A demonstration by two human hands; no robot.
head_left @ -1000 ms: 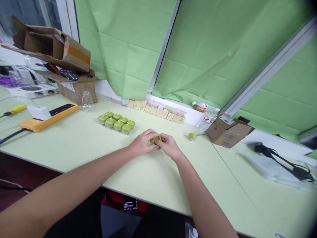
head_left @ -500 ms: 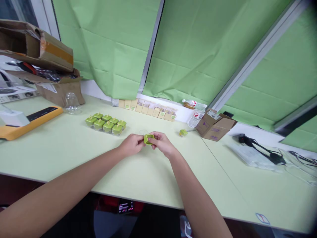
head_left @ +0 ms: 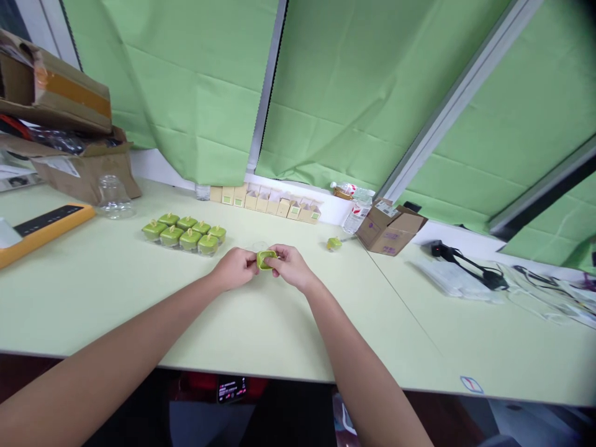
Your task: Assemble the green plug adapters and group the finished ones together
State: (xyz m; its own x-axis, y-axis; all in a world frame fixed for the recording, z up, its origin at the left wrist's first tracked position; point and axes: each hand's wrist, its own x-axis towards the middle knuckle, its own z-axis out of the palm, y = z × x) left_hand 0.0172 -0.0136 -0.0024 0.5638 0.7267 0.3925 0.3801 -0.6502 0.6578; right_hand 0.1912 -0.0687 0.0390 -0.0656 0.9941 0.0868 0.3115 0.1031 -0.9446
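Between my hands, over the middle of the table, is a small green lid (head_left: 264,259), tipped so its hollow side faces me. My right hand (head_left: 289,266) pinches it, thumb pressed inside the hollow. My left hand (head_left: 235,268) is closed at the lid's left edge, fingertips together; whether it grips the lid or something else there is hidden. A clear rim, perhaps of a small container (head_left: 259,247), shows faintly just behind the fingers. To the left stand several small clear containers with green lids (head_left: 189,239), in two rows. One more green-lidded piece (head_left: 334,244) sits to the right.
A row of small cardboard boxes (head_left: 263,202) lines the back wall. A clear jar (head_left: 114,197) and stacked cartons (head_left: 84,161) stand at the left, near a yellow-and-black device (head_left: 51,226). Water bottles (head_left: 357,214), an open carton (head_left: 390,228) and black cables (head_left: 465,264) lie rightward.
The whole view has shifted, so things on the table appear further left. Both hands stay together around the green lid, whose hollow side shows a little more toward me.
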